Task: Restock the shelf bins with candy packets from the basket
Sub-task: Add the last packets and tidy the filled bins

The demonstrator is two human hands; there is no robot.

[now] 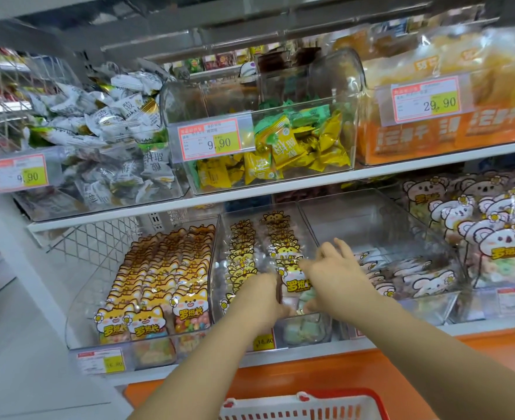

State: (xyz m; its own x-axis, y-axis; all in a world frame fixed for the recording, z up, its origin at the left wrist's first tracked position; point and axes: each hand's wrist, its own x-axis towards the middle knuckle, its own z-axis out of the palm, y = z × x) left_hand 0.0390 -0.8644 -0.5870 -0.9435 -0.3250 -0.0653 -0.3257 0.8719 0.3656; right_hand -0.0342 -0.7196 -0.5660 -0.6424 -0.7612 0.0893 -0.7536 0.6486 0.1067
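Both my hands reach into the middle clear bin (220, 237) on the lower shelf. My left hand (262, 295) and my right hand (338, 268) grip one yellow fox-shaped candy packet (294, 281) between them at the front of the right-hand row. Two rows of the same packets (244, 253) stand upright behind it. The red basket (304, 404) with a white grid rim shows at the bottom edge; its contents are hidden.
A full bin of orange fox packets (159, 283) stands to the left. A low-filled bin of koala packets (408, 274) lies to the right, with more koala packets (493, 231) beyond. The upper shelf (250, 192) holds bins of wrapped candies with price tags.
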